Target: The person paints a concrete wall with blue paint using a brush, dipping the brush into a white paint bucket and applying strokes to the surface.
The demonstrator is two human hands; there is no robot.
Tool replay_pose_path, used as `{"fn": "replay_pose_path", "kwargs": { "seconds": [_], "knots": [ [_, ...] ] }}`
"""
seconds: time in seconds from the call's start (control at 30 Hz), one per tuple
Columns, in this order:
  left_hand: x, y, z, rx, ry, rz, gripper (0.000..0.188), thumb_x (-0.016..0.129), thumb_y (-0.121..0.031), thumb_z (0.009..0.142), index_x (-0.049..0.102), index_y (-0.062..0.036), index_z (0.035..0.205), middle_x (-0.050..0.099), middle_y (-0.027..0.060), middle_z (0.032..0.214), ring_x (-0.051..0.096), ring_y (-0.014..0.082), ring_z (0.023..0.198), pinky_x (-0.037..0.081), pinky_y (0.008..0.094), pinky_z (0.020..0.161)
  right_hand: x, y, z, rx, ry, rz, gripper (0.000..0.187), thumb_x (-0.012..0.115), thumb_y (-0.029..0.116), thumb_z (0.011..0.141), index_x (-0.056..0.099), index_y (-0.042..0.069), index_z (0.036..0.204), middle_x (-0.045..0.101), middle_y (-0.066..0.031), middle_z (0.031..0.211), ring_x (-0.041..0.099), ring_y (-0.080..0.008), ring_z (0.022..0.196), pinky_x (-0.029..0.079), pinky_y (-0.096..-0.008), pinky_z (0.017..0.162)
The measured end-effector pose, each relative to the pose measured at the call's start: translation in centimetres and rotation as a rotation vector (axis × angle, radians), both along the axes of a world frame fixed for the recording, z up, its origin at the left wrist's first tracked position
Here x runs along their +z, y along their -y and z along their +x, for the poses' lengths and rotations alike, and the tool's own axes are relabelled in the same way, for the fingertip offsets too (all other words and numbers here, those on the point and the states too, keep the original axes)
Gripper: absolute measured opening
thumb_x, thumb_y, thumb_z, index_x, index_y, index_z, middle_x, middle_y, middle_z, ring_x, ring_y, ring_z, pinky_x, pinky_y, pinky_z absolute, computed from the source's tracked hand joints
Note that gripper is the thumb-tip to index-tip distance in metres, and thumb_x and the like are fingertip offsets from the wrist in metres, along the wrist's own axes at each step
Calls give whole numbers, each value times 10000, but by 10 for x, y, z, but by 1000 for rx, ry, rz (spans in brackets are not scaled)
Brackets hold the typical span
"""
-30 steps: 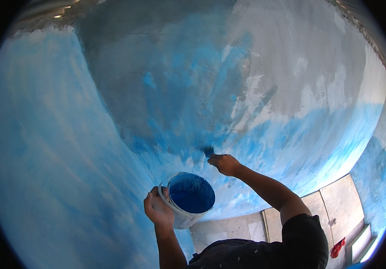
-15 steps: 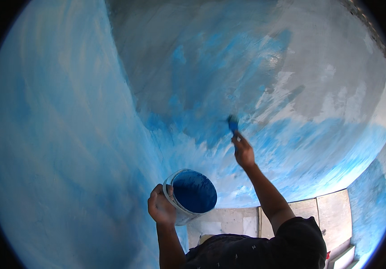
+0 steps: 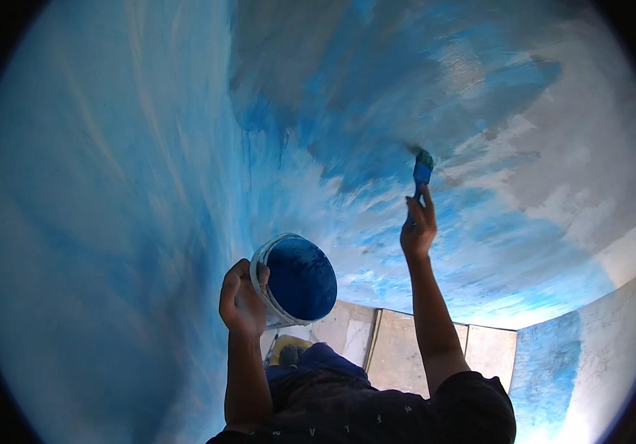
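My left hand grips the rim of a whitish plastic bucket, its fingers hooked over the edge. The bucket tilts so that its inside shows, coated with dark blue paint. Up and to the right, my right hand is closed round the handle of a paintbrush with a blue ferrule and dark bristles. Its bristle end is at the wall, where blue strokes cover part of a grey surface. I cannot tell how firmly the bristles touch.
A blue-painted wall with pale streaks rises on the left and meets the grey-and-blue wall at a corner. Beige boards lie below, near my legs. Another wall, partly blue, stands at the lower right.
The paintbrush in my right hand has moved up and right along the wall. My left hand and the bucket have shifted up and left in view. The whole view has turned somewhat.
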State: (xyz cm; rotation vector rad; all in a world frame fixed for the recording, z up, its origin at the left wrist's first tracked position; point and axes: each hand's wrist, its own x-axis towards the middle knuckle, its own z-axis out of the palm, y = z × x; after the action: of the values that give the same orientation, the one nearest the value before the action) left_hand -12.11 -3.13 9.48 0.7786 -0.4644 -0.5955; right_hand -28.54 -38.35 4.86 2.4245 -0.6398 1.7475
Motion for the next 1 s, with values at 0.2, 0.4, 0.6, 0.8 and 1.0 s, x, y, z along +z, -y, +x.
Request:
{"fn": "replay_pose_path", "kwargs": {
  "seconds": [0.2,0.4,0.6,0.8,1.0],
  "knots": [
    [-37,-14,5,40,-72,-26,495,571,-526,911,597,-31,908,526,68,791,443,142,718,337,300,701,-146,-18,37,38,-332,154,251,647,-107,844,704,25,1049,529,-231,1449,586,-391,1273,623,-426,837],
    [-37,-11,5,75,-1,19,533,567,-525,914,610,4,962,534,74,821,461,130,715,359,290,678,-227,-47,48,200,-608,459,249,569,-24,913,664,68,1124,542,-221,1430,596,-397,1244,573,-476,896],
    [-37,-7,-3,26,-25,-226,513,556,-501,929,592,-3,1049,515,69,808,516,125,727,421,227,611,-180,7,74,443,-566,507,279,560,-41,889,654,69,1127,621,-229,1281,658,-413,1065,571,-462,807],
    [-32,-7,-13,107,7,-223,500,549,-492,934,604,-10,1055,508,65,817,502,132,744,424,252,701,-27,-16,66,266,-65,120,284,641,-126,841,705,15,1079,630,-218,1336,657,-391,1164,589,-447,907],
    [-20,9,-17,156,48,-132,458,578,-525,881,470,-96,766,527,64,803,449,164,771,321,317,735,25,-29,69,398,93,235,235,667,-86,877,715,25,1079,699,-212,1214,691,-374,1109,583,-444,895]
  ]
}}
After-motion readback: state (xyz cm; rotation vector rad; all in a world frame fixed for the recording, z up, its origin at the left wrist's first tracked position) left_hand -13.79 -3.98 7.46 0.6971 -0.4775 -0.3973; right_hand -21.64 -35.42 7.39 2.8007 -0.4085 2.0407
